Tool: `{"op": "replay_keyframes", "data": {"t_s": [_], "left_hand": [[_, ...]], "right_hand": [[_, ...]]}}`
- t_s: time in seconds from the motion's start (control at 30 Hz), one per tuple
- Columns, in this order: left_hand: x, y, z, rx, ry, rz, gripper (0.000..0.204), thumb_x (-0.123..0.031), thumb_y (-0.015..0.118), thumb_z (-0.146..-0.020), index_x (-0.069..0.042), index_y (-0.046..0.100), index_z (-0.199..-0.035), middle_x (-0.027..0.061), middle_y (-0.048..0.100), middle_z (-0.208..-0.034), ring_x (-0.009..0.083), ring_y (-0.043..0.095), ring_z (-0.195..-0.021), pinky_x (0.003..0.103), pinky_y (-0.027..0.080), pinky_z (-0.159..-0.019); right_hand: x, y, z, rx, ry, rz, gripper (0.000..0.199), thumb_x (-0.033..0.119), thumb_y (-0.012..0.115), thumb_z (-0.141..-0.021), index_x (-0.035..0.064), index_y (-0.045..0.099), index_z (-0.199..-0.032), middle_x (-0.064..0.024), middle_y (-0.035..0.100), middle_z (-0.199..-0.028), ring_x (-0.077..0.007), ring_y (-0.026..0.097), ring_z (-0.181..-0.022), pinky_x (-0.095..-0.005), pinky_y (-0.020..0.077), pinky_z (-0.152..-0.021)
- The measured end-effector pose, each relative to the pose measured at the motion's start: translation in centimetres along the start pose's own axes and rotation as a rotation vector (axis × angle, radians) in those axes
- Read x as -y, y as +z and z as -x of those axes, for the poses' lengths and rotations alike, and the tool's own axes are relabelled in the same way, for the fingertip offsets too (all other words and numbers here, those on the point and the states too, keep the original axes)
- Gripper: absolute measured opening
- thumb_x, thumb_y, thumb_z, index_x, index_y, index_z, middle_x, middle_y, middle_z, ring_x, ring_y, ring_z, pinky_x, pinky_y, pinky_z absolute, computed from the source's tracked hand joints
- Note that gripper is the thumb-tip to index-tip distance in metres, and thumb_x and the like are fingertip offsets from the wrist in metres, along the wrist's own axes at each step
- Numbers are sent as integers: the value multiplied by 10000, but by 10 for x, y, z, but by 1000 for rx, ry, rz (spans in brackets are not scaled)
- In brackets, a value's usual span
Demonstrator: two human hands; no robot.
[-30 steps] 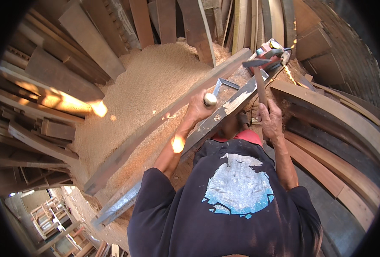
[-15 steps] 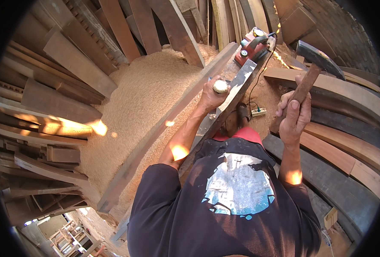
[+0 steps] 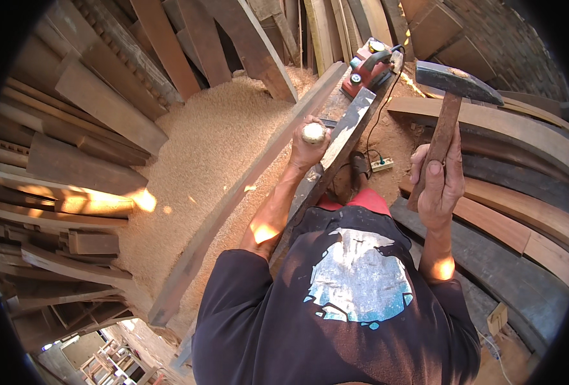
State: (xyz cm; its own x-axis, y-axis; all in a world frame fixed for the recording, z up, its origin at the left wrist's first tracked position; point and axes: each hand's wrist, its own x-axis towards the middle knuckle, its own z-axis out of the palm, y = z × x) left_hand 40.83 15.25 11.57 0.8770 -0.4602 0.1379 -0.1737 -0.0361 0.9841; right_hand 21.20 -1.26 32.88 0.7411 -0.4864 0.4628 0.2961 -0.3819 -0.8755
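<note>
My left hand (image 3: 305, 153) is closed around the handle of a chisel (image 3: 313, 133), whose pale round end points up at me. The hand is over a timber (image 3: 343, 140) that slants across in front of me; part of the metal blade shows beside the fist, but its tip is hidden. On the right, my right hand (image 3: 441, 189) grips a hammer (image 3: 450, 119) by its wooden handle. The hammer's dark metal head is raised, apart from both the chisel and the timber.
A red electric planer (image 3: 368, 69) sits at the far end of the timber, its cord running to a socket strip (image 3: 382, 165). Another long beam (image 3: 233, 202) lies to the left, beside heaped wood shavings (image 3: 201, 138). Boards (image 3: 111, 106) lean around the left, and curved planks (image 3: 489, 122) lie right.
The hammer has swung left, and its head now lies nearer to level. My left hand with the chisel appears slightly farther left, as does much of the surrounding view.
</note>
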Motion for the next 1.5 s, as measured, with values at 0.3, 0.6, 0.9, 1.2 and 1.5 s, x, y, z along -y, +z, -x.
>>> {"op": "replay_keyframes", "data": {"t_s": [0.3,0.6,0.9,1.2,1.5], "left_hand": [[-18,-6,1,24,34,-88,178,-96,759,-828,-24,618,-909,119,659,-746,221,679,-711,358,544,-685],[-24,-16,0,189,52,-29,153,-82,754,-801,-14,635,-869,100,671,-799,198,675,-766,347,546,-735],[-22,-27,3,218,26,-52,134,-66,733,-788,-14,616,-827,91,636,-754,163,631,-728,328,528,-714],[-22,-16,-12,208,71,-50,177,-73,744,-789,-5,605,-874,93,621,-779,157,619,-748,324,525,-711],[-15,1,-19,219,90,-73,201,-116,763,-782,-13,611,-864,97,634,-735,169,631,-711,340,528,-685]], "right_hand": [[6,11,-13,16,-77,-77,568,184,448,-1094,10,273,-1605,-47,613,-916,-43,466,-671,-202,420,-585],[-22,19,-12,305,-89,224,584,157,516,-1054,-18,322,-1577,-84,677,-921,-123,554,-716,-296,492,-637],[22,14,-35,215,20,142,521,156,521,-1054,54,416,-1554,-67,631,-833,-120,569,-659,-287,484,-570],[-26,13,-40,742,39,494,620,70,566,-999,0,332,-1570,-180,744,-1047,-334,731,-879,-485,540,-743],[-67,8,-22,757,160,649,558,62,578,-995,19,427,-1530,-149,760,-1125,-317,735,-964,-446,547,-819]]}}
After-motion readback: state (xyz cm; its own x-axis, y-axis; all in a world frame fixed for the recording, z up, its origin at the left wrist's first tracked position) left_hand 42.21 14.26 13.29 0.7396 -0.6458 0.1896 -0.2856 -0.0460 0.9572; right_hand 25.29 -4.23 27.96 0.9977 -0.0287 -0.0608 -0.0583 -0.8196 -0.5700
